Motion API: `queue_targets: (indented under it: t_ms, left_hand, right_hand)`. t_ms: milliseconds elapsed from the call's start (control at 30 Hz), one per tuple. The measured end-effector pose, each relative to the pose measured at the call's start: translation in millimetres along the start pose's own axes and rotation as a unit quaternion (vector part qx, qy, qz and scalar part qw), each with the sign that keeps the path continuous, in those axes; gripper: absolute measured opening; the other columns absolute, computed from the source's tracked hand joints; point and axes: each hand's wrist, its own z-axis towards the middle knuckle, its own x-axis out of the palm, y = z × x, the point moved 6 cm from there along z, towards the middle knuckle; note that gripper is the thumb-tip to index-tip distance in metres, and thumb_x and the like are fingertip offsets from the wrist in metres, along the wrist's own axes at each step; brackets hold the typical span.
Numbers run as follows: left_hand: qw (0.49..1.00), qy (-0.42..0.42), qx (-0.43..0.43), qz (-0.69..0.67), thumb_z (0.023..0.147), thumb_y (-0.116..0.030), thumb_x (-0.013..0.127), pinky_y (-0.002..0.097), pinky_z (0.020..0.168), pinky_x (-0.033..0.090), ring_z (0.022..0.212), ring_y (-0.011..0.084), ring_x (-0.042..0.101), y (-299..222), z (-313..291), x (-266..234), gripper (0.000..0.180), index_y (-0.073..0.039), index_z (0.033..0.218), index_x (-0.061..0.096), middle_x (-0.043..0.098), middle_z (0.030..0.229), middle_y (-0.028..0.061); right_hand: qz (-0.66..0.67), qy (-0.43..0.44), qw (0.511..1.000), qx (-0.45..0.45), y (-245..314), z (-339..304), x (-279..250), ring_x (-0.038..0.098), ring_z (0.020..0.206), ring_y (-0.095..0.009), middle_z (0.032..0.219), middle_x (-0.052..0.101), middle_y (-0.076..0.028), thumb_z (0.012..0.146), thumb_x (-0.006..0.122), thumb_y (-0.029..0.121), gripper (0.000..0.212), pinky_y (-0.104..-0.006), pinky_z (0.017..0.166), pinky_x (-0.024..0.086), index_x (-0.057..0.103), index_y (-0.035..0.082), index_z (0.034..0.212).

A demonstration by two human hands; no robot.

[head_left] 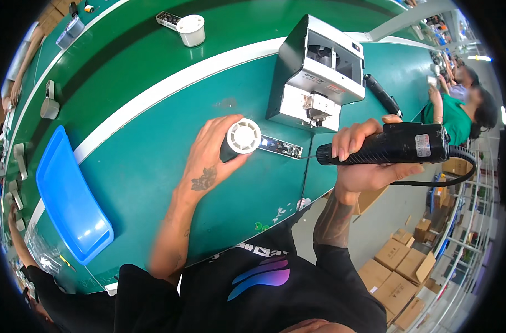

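My left hand (211, 147) is wrapped round a round-headed device (244, 136) with a white slotted cap and a dark side. From it a narrow strip with a circuit board (281, 146) points right over the green bench. A black electric screwdriver (394, 145) lies level in my right hand (357, 161), fingers closed round its body. Its thin bit reaches left to the far end of the board strip; whether it touches a screw is too small to tell. A cable loops from the screwdriver's back end.
Beyond my hands stands a boxy grey-black screw feeder (326, 61), with a black cylindrical tool (382, 95) beside it. A blue tray (72, 194) lies left. Past a white rail (175, 83), a green belt carries similar white-headed devices (191, 30). Cardboard boxes (394, 255) and co-workers are around.
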Motion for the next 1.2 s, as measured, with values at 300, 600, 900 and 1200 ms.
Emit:
queue_targets:
  t_ms: [300,600,900,1200]
  left_hand:
    - [1.0,0.004,0.014,0.005,0.073,-0.008,0.083,0.0382,0.097,0.048,0.113,0.03,0.059,-1.8,0.6,-0.8,0.062,-0.003,0.128,0.056,0.062,0.122,0.0136]
    - [1.0,0.0,0.015,0.002,0.073,-0.008,0.082,0.0385,0.097,0.048,0.113,0.0305,0.059,-1.1,1.4,0.9,0.061,-0.003,0.127,0.057,0.062,0.122,0.0138]
    - [0.999,0.009,0.035,0.003,0.071,-0.007,0.083,0.0393,0.098,0.048,0.115,0.0309,0.058,-2.7,2.3,-2.1,0.07,-0.004,0.135,0.055,0.062,0.127,0.0138]
    - [0.996,0.019,0.054,0.068,0.073,-0.012,0.083,0.0406,0.098,0.045,0.114,0.0309,0.059,-16.8,2.1,8.5,0.069,-0.004,0.136,0.055,0.062,0.126,0.0146]
  right_hand:
    - [-0.001,0.014,1.0,0.0,0.9,0.4,-8.2,0.045,0.044,-0.019,0.065,0.05,-0.01,0.073,0.032,0.096,0.103,-0.0332,0.042,0.04,0.042,0.01,0.129]
    - [0.01,0.037,0.999,-0.009,1.0,-0.3,-10.5,0.049,0.046,-0.021,0.067,0.053,-0.011,0.074,0.036,0.094,0.101,-0.0338,0.043,0.042,0.043,0.009,0.128]
    - [-0.031,0.098,0.994,-0.043,-5.2,-14.8,4.2,0.05,0.048,-0.02,0.067,0.052,-0.009,0.077,0.04,0.091,0.094,-0.0325,0.043,0.042,0.048,0.011,0.127]
    - [-0.023,0.074,0.993,-0.089,32.1,-1.5,21.3,0.05,0.047,-0.023,0.067,0.054,-0.012,0.074,0.045,0.091,0.098,-0.0377,0.042,0.043,0.048,0.003,0.116]
